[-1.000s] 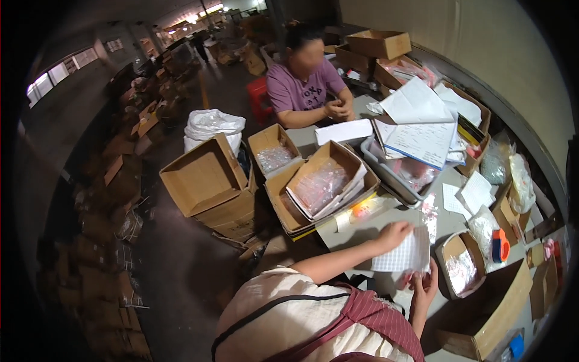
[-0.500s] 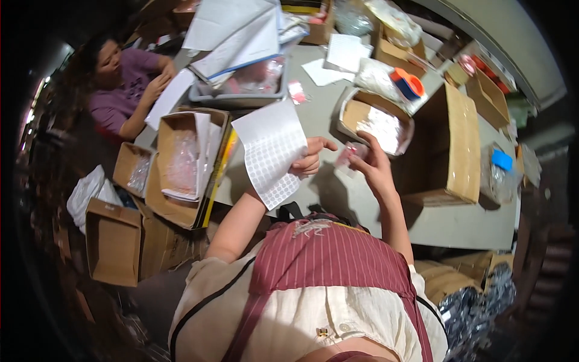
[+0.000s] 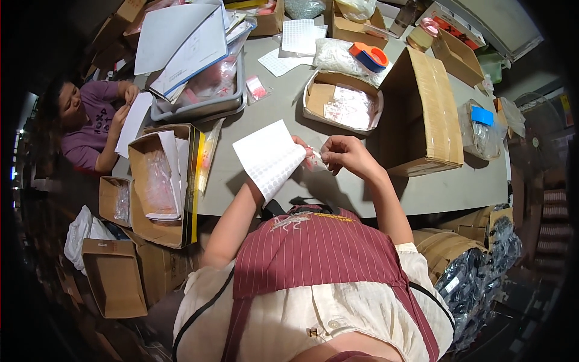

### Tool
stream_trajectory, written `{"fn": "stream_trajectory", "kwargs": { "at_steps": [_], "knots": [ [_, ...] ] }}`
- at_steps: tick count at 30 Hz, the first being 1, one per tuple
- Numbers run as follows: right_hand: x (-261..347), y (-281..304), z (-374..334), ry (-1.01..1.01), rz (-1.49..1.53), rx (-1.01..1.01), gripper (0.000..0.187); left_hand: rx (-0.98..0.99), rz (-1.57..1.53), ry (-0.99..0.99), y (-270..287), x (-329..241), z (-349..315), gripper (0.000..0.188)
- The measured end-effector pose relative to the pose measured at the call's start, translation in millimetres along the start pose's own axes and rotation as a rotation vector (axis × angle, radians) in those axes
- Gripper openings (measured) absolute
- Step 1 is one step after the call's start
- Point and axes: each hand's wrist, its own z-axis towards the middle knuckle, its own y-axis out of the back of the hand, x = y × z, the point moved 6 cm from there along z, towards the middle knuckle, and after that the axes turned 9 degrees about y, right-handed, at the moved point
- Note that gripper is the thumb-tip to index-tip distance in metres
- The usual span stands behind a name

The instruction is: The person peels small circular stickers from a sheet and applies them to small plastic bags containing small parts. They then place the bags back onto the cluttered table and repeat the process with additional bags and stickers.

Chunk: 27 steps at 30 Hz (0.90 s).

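Packet (image 3: pixel 315 161) brought over to left hand (image 3: pixel 299 142), which now pinches it plus sheet (image 3: pixel 265 151); right hand (image 3: pixel 348 155) pinches its edge, so both work it.

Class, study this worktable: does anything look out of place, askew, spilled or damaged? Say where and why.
The papers piled on the grey bin, toward the upper left, look askew: they slant and fan out at different angles across its top instead of lying squared. I see no clear spill.
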Motion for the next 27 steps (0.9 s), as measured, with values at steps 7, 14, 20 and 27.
{"fn": "stream_trajectory", "kwargs": {
  "at_steps": [7,14,20,27],
  "knots": [
    [-0.2,-18.4,-3.7,-0.057,0.258,0.063,0.018,-0.266,0.118,-0.130,5.5,-34.0,-27.4,0.020],
    [-10.3,-46.4,-0.1,0.123,0.288,0.120,0.012,0.102,0.088,0.017,-2.2,-7.9,-27.4,0.032],
    [7.9,-52.1,-12.8,0.017,0.425,0.138,0.013,0.160,-0.024,-0.010,-13.0,-20.2,-49.4,0.039],
    [0.9,-38.9,-13.0,0.115,0.410,-0.068,0.023,0.074,0.048,0.014,-25.7,-23.1,-50.5,0.035]
  ]
}}
